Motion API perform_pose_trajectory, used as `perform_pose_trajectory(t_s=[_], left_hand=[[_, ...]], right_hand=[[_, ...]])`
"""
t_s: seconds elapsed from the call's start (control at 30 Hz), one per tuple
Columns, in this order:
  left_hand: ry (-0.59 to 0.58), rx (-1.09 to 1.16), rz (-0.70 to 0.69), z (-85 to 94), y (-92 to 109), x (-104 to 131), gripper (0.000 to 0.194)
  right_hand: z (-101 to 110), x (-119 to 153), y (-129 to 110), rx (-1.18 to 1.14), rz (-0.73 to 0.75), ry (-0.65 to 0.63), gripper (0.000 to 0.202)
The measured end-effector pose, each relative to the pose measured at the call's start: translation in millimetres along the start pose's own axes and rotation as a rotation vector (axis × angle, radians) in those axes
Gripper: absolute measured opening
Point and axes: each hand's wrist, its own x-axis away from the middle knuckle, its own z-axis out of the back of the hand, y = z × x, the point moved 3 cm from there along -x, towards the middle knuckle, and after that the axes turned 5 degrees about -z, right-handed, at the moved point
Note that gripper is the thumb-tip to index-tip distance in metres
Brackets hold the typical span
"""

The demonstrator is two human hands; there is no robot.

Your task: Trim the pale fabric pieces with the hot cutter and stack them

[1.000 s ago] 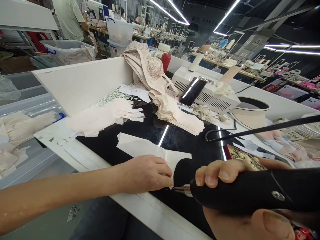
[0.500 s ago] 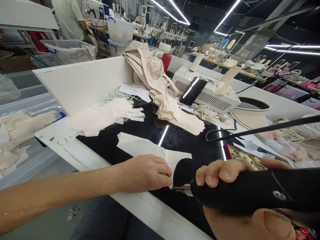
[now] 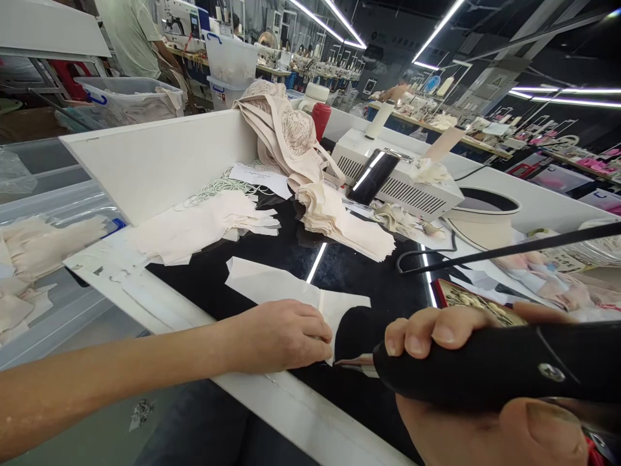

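A cut cream fabric piece [image 3: 276, 282] with a curved notch lies on the glossy black tabletop [image 3: 361, 268]. My left hand [image 3: 284, 335] rests over its near edge, fingers curled and pressed together on the cloth by the corner. In my right hand [image 3: 451, 336] is a thick black-handled tool [image 3: 499, 366], fingers over its top and thumb below. Its pointed metal tip [image 3: 356, 364] lies close to the fabric's near corner, by my left fingertips. Whether the tip touches the cloth I cannot tell.
Behind lie two stacks of cream pieces, one at left [image 3: 204, 226] and one at centre [image 3: 347, 223]. A black cable [image 3: 509, 247] crosses the right side. Further back are a vented white box [image 3: 398, 175], draped bras [image 3: 286, 129] and white side panels [image 3: 160, 158].
My right hand and the tool have shifted slightly right, and more of the metal tip shows. My left hand and the fabric look nearly unchanged.
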Motion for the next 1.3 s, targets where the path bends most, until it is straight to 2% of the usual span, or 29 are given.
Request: perform_pose_trajectory(t_s=[0.27, 0.57, 0.93, 1.3], left_hand=[[0.003, -0.002, -0.001, -2.0, 0.3, -0.3, 0.024], [0.020, -0.017, -0.020, -2.1, 1.2, -1.7, 0.021], [0.047, -0.020, -0.017, -2.2, 1.3, -0.4, 0.027], [-0.001, 0.033, 0.025, -3.1, 0.2, -1.9, 0.023]], right_hand=[[-4.3, -2.7, -1.0, 0.011, 0.073, -0.002, 0.043], [-6.7, -4.0, -0.2, -0.004, 0.081, -0.004, 0.043], [-9.5, -7.8, -2.7, -0.007, 0.072, 0.024, 0.044], [-15.1, -6.3, -0.2, -0.004, 0.085, 0.028, 0.043]])
